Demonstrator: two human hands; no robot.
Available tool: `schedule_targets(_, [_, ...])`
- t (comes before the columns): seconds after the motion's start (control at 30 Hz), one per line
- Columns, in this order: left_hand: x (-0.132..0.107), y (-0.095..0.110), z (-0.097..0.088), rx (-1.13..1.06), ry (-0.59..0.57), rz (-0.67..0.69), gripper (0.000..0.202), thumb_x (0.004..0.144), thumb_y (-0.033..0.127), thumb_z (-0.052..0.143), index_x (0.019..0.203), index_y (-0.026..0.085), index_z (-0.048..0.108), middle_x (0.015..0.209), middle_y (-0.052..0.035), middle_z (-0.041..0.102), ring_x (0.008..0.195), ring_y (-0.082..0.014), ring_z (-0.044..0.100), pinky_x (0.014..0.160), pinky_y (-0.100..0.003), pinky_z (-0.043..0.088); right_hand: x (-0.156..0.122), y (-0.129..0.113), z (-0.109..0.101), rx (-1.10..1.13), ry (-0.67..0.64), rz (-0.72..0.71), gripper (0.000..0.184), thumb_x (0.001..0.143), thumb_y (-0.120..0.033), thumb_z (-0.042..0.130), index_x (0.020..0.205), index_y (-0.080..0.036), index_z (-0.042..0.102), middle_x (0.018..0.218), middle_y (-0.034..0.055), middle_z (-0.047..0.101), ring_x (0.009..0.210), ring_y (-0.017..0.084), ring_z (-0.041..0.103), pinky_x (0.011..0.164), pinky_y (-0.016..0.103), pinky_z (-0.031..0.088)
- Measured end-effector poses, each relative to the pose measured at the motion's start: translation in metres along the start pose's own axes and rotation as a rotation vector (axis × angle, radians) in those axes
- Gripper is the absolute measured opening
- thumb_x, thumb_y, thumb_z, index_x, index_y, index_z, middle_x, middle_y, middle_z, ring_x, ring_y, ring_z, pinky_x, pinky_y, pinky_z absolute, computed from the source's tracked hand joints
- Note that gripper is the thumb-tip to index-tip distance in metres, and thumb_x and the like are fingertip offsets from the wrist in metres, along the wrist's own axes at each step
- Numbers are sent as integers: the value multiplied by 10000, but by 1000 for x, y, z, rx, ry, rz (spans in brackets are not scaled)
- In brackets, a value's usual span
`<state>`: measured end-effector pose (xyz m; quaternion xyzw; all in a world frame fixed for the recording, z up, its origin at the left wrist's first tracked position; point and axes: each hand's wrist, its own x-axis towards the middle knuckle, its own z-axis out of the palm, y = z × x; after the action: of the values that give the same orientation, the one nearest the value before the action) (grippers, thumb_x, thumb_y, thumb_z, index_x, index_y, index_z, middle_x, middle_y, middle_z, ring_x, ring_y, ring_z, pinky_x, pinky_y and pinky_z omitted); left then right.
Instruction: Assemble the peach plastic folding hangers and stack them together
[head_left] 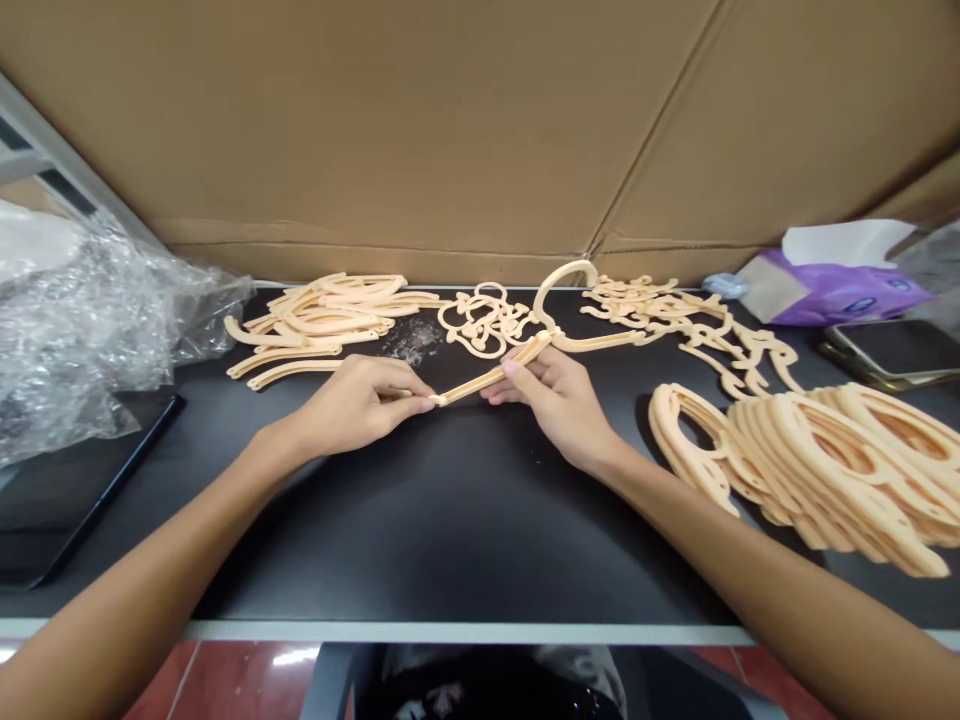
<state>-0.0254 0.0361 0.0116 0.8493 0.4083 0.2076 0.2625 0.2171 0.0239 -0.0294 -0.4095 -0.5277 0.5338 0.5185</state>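
A cream plastic hanger piece point(480, 378) with a hook at its top lies between my two hands above the black table point(450, 520). My left hand point(360, 400) pinches the near end of its straight arm with closed fingers. My right hand point(559, 395) grips the same arm nearer the hook, fingers curled round it. The hook point(562, 280) points toward the back of the table.
A pile of curved cream strips point(322, 320) lies back left, small tangled parts point(484, 320) in the middle, more hook parts point(675, 320) back right. Stacked hanger frames point(817, 460) fill the right. Crumpled plastic wrap point(82, 330) sits left, a tissue pack point(832, 285) and phone point(892, 350) far right, cardboard behind.
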Motion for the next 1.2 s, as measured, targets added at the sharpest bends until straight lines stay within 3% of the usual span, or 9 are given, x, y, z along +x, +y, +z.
schedule_targets(0.23, [0,-4,4,9,-26,22,229,918,347,629,921,227,823,891,-27,787,743,-157,695,664,-246,496,-1,1,0,-5,3,9,444,776,-591,758,908,-208,575,780,11,686,685,167,714,726,373,643])
schedule_targets(0.4, [0,-2,5,15,2,-33,241,897,352,649,1021,237,821,846,-18,784,656,-137,657,596,-237,457,0,3,0,7,28,25,462,753,-584,778,915,-198,583,791,8,679,652,152,707,712,358,645])
schedule_targets(0.67, [1,1,6,-117,-25,-136,260,859,365,674,998,203,824,768,-19,759,568,-122,568,506,-224,409,0,3,-1,14,22,40,408,784,-519,781,924,-192,582,778,18,686,691,179,724,726,382,647])
schedule_targets(1.03, [-1,0,5,30,-17,-53,244,923,354,632,998,223,824,879,-18,768,741,-128,670,666,-221,459,1,1,-1,18,21,67,374,798,-478,780,931,-195,574,788,14,714,703,167,741,746,355,658])
schedule_targets(1.2, [-1,3,7,77,-8,-55,233,923,342,627,982,236,826,874,-6,772,746,-130,675,671,-238,440,1,0,-1,23,19,61,358,799,-466,778,918,-188,586,791,22,719,704,170,744,729,342,660])
